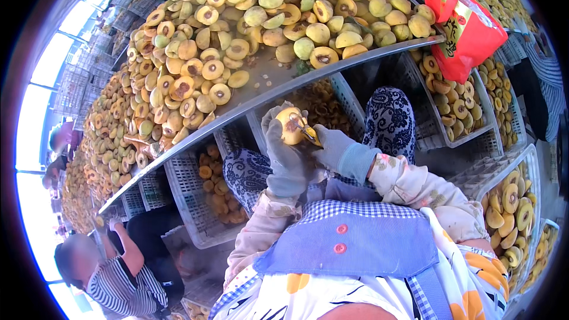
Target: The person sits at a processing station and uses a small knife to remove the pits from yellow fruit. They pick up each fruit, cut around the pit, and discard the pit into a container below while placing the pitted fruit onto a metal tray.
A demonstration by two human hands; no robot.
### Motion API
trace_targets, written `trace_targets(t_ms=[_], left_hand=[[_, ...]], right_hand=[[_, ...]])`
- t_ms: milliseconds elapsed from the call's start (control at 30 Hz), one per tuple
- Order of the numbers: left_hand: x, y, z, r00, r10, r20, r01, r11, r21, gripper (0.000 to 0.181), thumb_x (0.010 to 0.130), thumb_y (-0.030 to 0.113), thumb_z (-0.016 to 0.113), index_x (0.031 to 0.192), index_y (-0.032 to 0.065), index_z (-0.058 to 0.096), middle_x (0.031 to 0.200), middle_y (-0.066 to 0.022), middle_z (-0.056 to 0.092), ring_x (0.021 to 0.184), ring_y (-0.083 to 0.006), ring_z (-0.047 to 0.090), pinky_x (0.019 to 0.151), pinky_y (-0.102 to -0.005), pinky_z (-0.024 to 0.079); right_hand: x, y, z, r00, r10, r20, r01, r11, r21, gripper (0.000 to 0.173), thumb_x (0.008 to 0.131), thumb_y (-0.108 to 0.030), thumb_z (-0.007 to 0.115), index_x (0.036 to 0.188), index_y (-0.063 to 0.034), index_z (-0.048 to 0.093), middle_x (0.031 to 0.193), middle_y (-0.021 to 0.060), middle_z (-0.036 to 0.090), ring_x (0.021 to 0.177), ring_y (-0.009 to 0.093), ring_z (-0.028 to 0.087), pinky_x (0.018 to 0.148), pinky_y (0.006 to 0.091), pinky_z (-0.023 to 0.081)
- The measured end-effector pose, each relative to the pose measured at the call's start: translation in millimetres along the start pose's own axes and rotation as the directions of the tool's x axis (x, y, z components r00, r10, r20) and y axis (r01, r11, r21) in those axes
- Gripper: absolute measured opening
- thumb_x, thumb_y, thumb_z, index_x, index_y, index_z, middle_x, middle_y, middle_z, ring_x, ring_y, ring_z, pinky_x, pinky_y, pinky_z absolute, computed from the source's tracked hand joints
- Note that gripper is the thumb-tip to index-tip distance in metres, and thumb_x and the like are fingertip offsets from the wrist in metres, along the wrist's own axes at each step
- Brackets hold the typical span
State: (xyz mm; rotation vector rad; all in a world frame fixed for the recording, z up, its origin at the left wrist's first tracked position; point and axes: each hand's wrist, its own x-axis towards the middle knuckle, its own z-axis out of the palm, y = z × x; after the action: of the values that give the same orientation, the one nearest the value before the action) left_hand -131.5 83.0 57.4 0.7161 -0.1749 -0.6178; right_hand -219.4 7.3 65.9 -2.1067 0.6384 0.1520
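Observation:
My gloved left hand [284,155] holds a yellow halved fruit [290,127], perhaps a peach, with a brown patch on the side that faces up. In my gloved right hand [340,144] is a small tool with a yellow handle [311,135]; its metal end touches the fruit. Both hands are above my lap, just in front of the metal edge of a work table [249,106]. A large heap of halved fruit [213,69] covers much of that table.
Plastic crates of fruit pieces stand below at the left [195,226] and right [493,131]. A crate of peelings or scraps [351,98] lies under the table edge. A red bag [471,31] rests at the table's right corner. Another person [124,280] sits at the lower left.

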Motion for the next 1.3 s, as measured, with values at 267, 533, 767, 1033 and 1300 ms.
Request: trace_targets(t_ms=[267,533,767,1033,1300], left_hand=[[0.9,-4.6,-8.4,0.997,0.041,0.062,-0.041,0.999,-0.002,0.036,0.083,0.030,0.056,0.107,0.0066,0.044,0.103,-0.0151,0.054,0.093,-0.0310,0.056,0.087,-0.0428,0.047],[19.9,7.2,-27.6,0.977,-0.213,0.002,0.204,0.940,0.274,0.023,0.089,0.023,0.052,0.105,0.0066,0.047,0.101,-0.0111,0.055,0.090,-0.0229,0.058,0.080,-0.0356,0.050],[4.9,-2.5,-3.3,0.997,0.001,-0.083,0.022,0.962,0.273,0.022,0.088,0.019,0.054,0.102,0.0044,0.047,0.093,-0.0115,0.058,0.072,-0.0216,0.060,0.061,-0.0327,0.055],[2.5,-5.6,-9.8,0.994,0.113,0.007,-0.109,0.942,0.319,0.022,0.086,0.013,0.057,0.104,0.0031,0.048,0.096,-0.0100,0.057,0.077,-0.0209,0.060,0.065,-0.0346,0.056],[4.5,4.2,-14.5,0.998,0.013,0.059,-0.036,0.907,0.420,0.024,0.085,0.009,0.057,0.106,0.0009,0.050,0.097,-0.0064,0.056,0.084,-0.0160,0.057,0.071,-0.0273,0.050]], right_hand=[[3.8,3.7,-5.2,0.996,-0.056,0.072,0.057,0.998,-0.004,0.043,0.079,-0.025,0.057,0.110,0.0007,0.042,0.094,0.0247,0.059,0.090,0.039,0.058,0.077,0.0414,0.047],[10.6,9.2,-11.5,0.993,0.089,0.082,-0.071,0.977,-0.200,0.040,0.080,-0.024,0.057,0.111,-0.0040,0.042,0.101,0.0216,0.059,0.096,0.036,0.057,0.082,0.0410,0.046],[8.4,16.1,11.2,0.991,-0.060,0.121,0.033,0.977,0.212,0.043,0.078,-0.024,0.057,0.114,-0.0021,0.047,0.102,0.0220,0.059,0.095,0.034,0.058,0.082,0.0365,0.046],[8.2,0.3,-10.5,0.956,0.023,0.292,-0.064,0.989,0.132,0.045,0.076,-0.023,0.057,0.114,0.0010,0.047,0.098,0.0214,0.060,0.093,0.032,0.059,0.082,0.0335,0.046],[3.4,-17.5,-31.1,0.862,0.043,0.505,-0.201,0.944,0.262,0.040,0.076,-0.014,0.057,0.113,-0.0017,0.047,0.086,0.0134,0.061,0.077,0.024,0.061,0.069,0.0313,0.050]])
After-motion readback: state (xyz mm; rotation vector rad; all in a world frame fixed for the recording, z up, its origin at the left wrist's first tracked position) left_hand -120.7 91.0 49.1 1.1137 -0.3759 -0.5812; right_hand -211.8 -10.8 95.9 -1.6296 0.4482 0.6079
